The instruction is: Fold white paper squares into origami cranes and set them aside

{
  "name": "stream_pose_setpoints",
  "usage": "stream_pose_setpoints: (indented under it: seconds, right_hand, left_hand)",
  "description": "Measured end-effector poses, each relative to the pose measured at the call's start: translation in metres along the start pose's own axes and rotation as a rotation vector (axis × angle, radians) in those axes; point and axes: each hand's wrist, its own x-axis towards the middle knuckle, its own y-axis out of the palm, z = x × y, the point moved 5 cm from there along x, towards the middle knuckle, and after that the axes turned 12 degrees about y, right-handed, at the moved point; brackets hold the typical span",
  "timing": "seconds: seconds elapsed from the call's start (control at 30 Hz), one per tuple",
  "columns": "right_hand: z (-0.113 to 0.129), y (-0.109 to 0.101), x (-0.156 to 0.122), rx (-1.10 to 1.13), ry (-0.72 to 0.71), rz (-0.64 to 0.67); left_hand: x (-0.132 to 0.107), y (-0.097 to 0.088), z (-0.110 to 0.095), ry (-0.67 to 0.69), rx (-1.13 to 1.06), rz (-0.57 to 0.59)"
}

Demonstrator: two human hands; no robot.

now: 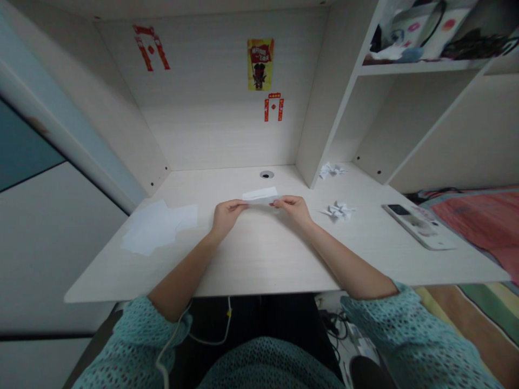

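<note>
A folded white paper point(260, 194) is held up just above the desk, its long sides running left to right, with a crease along it. My left hand point(227, 216) is closed in a pinch on its left end. At the right end, my right hand point(295, 209) pinches the same paper between thumb and fingers. To the right of my right hand lies a folded paper piece with several points point(338, 211). A similar pointed paper piece point(332, 170) sits farther back beside the upright panel. Loose white paper sheets point(150, 227) overlap on the left of the desk.
The white desk point(259, 259) ends in a front edge near my body. A white phone-like device point(417, 227) lies at the right. An upright divider point(324, 135) stands behind my right hand. A cable point(211, 341) hangs below the desk, and a round cable hole point(266, 174) is at the back.
</note>
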Motion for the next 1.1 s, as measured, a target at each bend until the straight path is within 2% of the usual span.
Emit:
stream_pose_setpoints:
  seconds: [0.1, 0.2, 0.3, 0.43, 0.53, 0.67, 0.77, 0.9, 1.1]
  right_hand:
    - [0.002, -0.001, -0.001, -0.018, -0.005, -0.033]
    - [-0.003, 0.000, 0.001, 0.034, 0.029, -0.057]
    - [-0.012, 0.005, 0.002, 0.176, 0.105, -0.073]
    - [-0.017, 0.008, 0.000, 0.327, 0.159, -0.127]
    - [-0.014, 0.006, -0.004, 0.371, 0.157, -0.180]
    - [-0.004, 0.011, -0.011, 0.268, 0.094, -0.138]
    - [0.002, 0.021, -0.016, 0.162, 0.060, -0.047]
    - [0.005, 0.029, -0.021, 0.064, 0.006, -0.010]
    - [0.009, 0.030, -0.024, 0.006, -0.049, -0.025]
  left_hand:
    - [0.000, -0.001, 0.010, -0.051, 0.008, -0.029]
    - [-0.001, 0.004, 0.014, -0.081, -0.094, -0.039]
    - [-0.004, 0.012, 0.014, -0.131, -0.225, -0.046]
    - [-0.007, 0.020, 0.012, -0.201, -0.252, 0.004]
    - [-0.008, 0.023, 0.007, -0.168, -0.255, 0.033]
    - [-0.006, 0.011, -0.010, 0.036, -0.077, -0.127]
    - [-0.006, 0.008, -0.026, 0.197, 0.084, -0.109]
    - [-0.010, 0.016, -0.026, 0.146, 0.080, 0.012]
    - [-0.014, 0.018, -0.015, 0.036, 0.040, -0.062]
